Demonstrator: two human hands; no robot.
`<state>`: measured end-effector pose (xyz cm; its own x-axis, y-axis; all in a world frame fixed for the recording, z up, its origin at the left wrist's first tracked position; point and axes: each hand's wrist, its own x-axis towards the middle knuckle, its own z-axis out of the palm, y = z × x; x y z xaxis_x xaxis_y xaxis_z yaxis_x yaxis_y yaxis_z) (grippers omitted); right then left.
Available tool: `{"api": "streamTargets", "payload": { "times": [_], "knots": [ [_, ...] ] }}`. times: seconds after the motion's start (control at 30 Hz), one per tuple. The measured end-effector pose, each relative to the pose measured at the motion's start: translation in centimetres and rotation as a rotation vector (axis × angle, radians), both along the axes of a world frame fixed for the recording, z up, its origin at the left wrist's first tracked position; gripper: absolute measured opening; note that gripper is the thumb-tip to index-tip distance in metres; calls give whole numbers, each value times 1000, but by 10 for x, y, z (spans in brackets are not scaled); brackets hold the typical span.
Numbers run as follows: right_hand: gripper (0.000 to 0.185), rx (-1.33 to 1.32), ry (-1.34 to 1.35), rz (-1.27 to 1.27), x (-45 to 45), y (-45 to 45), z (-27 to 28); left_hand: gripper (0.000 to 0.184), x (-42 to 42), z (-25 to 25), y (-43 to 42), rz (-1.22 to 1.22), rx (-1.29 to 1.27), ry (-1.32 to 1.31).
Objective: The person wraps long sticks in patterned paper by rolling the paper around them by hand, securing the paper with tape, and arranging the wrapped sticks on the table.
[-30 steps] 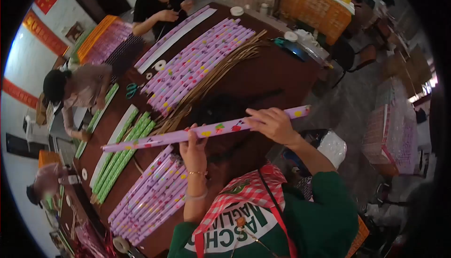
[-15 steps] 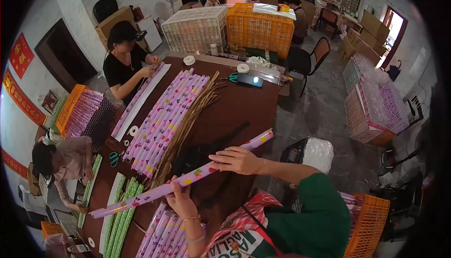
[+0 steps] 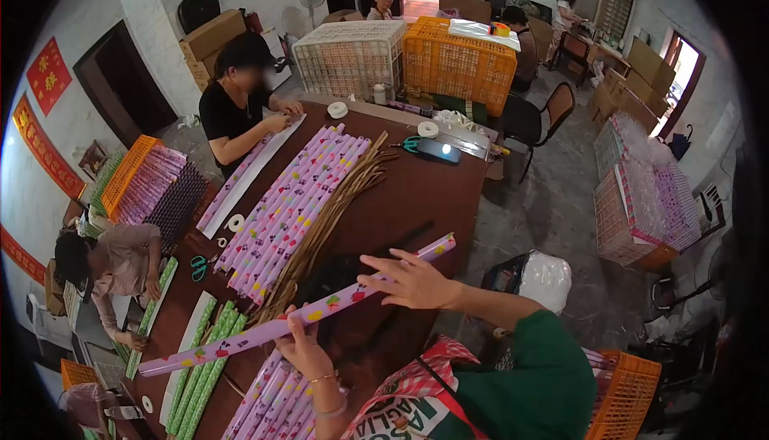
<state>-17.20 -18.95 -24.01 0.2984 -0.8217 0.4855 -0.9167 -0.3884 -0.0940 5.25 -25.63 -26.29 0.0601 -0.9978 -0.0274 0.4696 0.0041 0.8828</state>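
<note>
A long purple roll of fruit-print wrapping paper (image 3: 276, 329) slants across the front of the table, its right end raised. My left hand (image 3: 303, 350) is closed around it near the middle, thumb in front. My right hand (image 3: 416, 281) lies against the roll's right part with fingers stretched and spread. Below my left hand, several more purple rolls (image 3: 268, 396) lie at the table's near edge. Green rolls (image 3: 207, 376) lie left of them, partly under the held roll. Beyond it, a row of purple rolls (image 3: 292, 208) lies beside thin brown strips (image 3: 336, 208).
Across the brown table (image 3: 400, 200), a person in black (image 3: 236, 112) handles white-backed paper. Another person (image 3: 120, 272) works on green paper at the left. Scissors (image 3: 199, 267), tape rolls (image 3: 235, 222) and a phone (image 3: 440, 150) lie on the table. Crates (image 3: 460, 60) stand behind.
The roll has shifted slightly left in view. My right hand's fingers have spread more, while my left hand keeps its hold. The camera view has shifted a little.
</note>
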Motion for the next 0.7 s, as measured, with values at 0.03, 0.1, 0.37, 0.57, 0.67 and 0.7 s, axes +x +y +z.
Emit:
{"api": "streamTargets", "payload": {
  "times": [0.03, 0.1, 0.37, 0.57, 0.67, 0.7],
  "knots": [
    [59, 103, 3, -58, -14, 1, -5, 32, 6, -6, -6, 11, 38, -28],
    [55, 161, -45, -129, -38, -3, -26, 33, 14, -2, -12, 3, 30, -32],
    [37, -104, -65, -153, -17, 16, -35, 39, -31, 1, 11, -266, 177, 218],
    [33, -146, -52, -237, -53, 40, -38, 29, 9, -9, -26, -57, 17, 75],
    [28, -100, -5, -283, -75, 53, -32, 25, 30, -9, -49, 59, 54, 132],
    [26, -102, 2, -301, -84, 54, -34, 25, 39, -20, -57, 79, 12, 113]
  ]
}}
